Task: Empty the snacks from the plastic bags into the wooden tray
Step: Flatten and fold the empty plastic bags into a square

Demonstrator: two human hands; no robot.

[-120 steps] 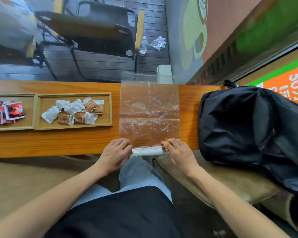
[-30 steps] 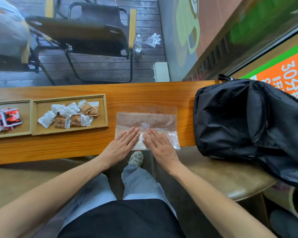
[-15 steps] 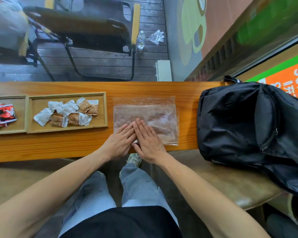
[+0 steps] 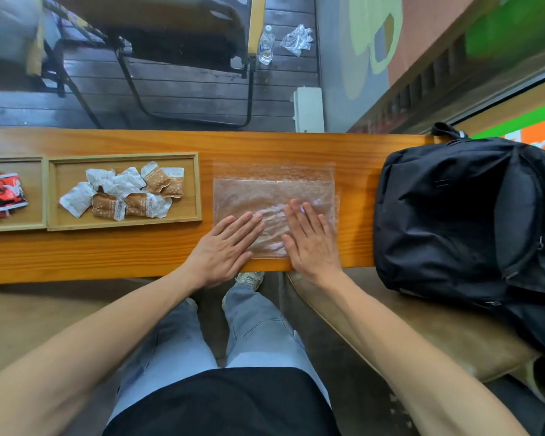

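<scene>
Left hand (image 4: 225,247) and right hand (image 4: 312,239) lay flat, palms down, on empty plastic bag (image 4: 272,190); snacks (image 4: 123,193) sat in wooden tray (image 4: 125,226), left.

Plastic bag (image 4: 272,191) between wooden tray (image 4: 123,226) and backpack (image 4: 466,215).

Brown-and-white snacks (image 4: 129,191), clear plastic bag (image 4: 272,190), black backpack (image 4: 466,215)

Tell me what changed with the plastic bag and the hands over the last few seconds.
The plastic bag, spread full-length four seconds ago with both hands at its near edge, has been folded shorter. The left hand and right hand were side by side half a second ago; they have slid apart, pressing it flat. The snacks in the wooden tray and the backpack look unchanged.
</scene>
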